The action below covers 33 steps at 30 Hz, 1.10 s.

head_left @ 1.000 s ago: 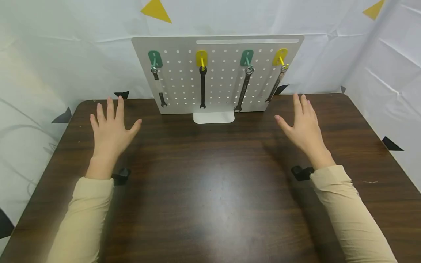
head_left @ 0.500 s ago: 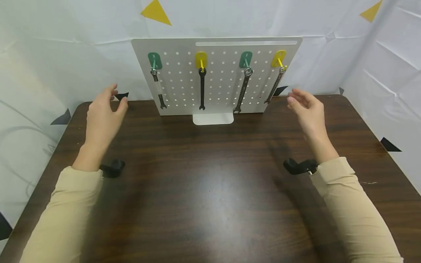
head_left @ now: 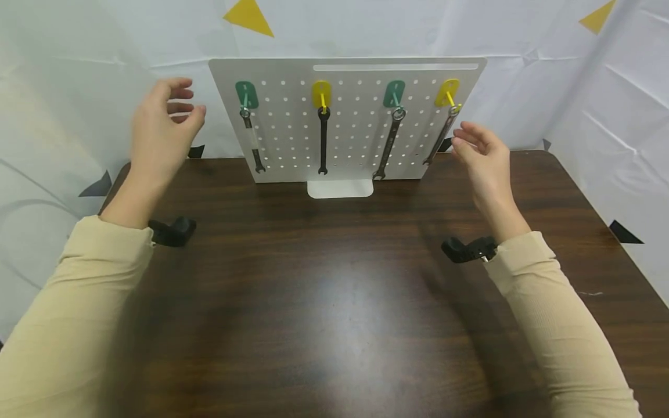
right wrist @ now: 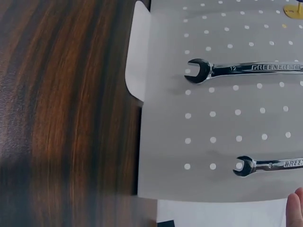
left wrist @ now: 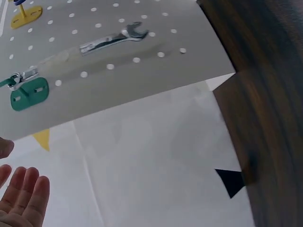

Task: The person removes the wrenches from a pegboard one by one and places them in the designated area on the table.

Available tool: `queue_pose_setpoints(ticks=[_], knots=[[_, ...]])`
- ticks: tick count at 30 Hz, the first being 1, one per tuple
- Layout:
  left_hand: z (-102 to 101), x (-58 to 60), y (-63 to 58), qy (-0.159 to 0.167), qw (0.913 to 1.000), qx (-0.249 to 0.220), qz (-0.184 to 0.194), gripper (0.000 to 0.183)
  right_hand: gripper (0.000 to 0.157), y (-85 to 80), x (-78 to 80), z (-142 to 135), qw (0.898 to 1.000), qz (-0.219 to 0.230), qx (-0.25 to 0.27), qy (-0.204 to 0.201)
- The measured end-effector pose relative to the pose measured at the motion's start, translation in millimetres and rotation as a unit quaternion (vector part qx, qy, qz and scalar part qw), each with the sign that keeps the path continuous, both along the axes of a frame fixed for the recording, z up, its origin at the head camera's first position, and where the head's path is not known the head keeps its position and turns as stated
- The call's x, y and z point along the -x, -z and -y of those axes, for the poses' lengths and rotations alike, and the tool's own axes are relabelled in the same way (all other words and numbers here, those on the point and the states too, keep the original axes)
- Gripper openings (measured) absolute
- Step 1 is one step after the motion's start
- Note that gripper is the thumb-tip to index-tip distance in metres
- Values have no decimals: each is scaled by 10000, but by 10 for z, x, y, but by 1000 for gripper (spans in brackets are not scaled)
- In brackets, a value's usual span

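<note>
A white pegboard (head_left: pixel 355 130) holds several combination wrenches on green and yellow hooks. My left hand (head_left: pixel 159 125) is raised left of the board, fingers loosely bent and holding nothing. Nearest to it hangs the leftmost wrench (head_left: pixel 256 155), whose middle looks pale; the left wrist view shows its chrome open end (left wrist: pixel 135 32). My right hand (head_left: pixel 486 162), also holding nothing, is beside the rightmost wrench (head_left: pixel 441 136), thumb and fingertips close together. In the right wrist view that smaller wrench (right wrist: pixel 272 164) lies just above my fingertips (right wrist: pixel 294 210). A larger wrench (right wrist: pixel 236 69) is marked 12.
The board stands on a white foot (head_left: pixel 341 188) at the back of a dark wooden table (head_left: pixel 334 278). White sheeting (head_left: pixel 522 98) with yellow and black patches hangs behind and at the sides. Black wrist cameras (head_left: pixel 175 232) are worn on both arms.
Both hands were spread flat at first; their fingers have since bent inward. My left hand has risen well above the table edge, and the right has moved slightly up toward the board.
</note>
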State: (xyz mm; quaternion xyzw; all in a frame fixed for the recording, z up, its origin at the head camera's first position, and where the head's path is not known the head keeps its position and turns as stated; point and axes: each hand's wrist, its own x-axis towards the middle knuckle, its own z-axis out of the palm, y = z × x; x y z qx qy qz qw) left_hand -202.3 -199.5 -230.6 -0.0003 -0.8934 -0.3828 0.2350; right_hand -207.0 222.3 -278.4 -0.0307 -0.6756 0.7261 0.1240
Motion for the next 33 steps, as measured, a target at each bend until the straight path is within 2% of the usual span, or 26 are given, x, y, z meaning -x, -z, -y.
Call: queue_pose_setpoints(ticks=[6,13,22,33], knots=[[-68,155,-137,177,9996,-155,173,46,39,-3,50,28,10000,56,-72,25],[-131,267,-202,313,9990,-132,285,49,41,10,69,54,9991,156,-375,-110],[-164,357,-223,328,9984,-234,394,44,15,75,89,86,9982,157,-508,-291],[-127,401,-225,112,9993,-286,234,29,6,62,72,126,9983,251,-396,-338]])
